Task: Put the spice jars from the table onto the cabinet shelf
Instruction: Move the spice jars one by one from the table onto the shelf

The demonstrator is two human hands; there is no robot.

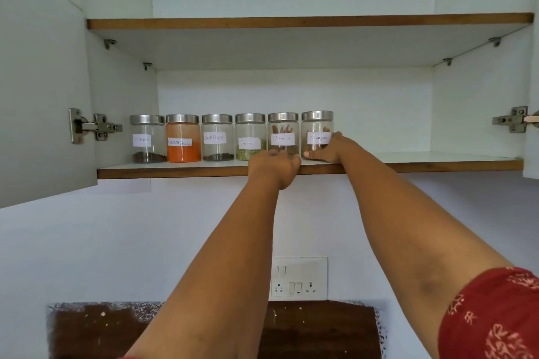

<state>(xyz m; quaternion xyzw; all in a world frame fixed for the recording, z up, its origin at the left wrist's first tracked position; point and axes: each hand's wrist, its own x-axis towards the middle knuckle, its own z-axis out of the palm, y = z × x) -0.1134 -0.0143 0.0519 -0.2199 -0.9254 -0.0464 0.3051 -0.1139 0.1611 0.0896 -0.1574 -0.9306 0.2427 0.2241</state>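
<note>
Head view: open wall cabinet, six glass spice jars with steel lids in one row on the lower cabinet shelf (175, 167), all upright, near its front edge. Landmark is the red chilli powder jar (183, 138), the only one filled high with orange powder. Just left of it, the cloves jar (148, 138), dark bits at the bottom. Just right of it, the black pepper jar (217, 137), then the fennel jar (250, 137), then the first cinnamon jar (283, 135), and farthest right of the chilli jar the second cinnamon jar (317, 132). Neighbouring jars sit touching or almost touching; cannot tell which. Right hand (329, 148) grasps the second cinnamon jar low down, thumb across its front base, fingers wrapped round its right side. Left hand (274, 167) is at the shelf edge in front of the fennel and first cinnamon jars, fingers curled loosely; whether they touch a jar cannot be told, nothing seen held. Upper shelf (306, 22) above the row. Door hinges (96, 125) on the cabinet's side walls, left of the cloves jar and far right. Below the cabinet a white wall with a switch and socket plate (299, 278), a brown desk (315, 329) at bottom, a red patterned sleeve (495, 318) on the right arm.
</note>
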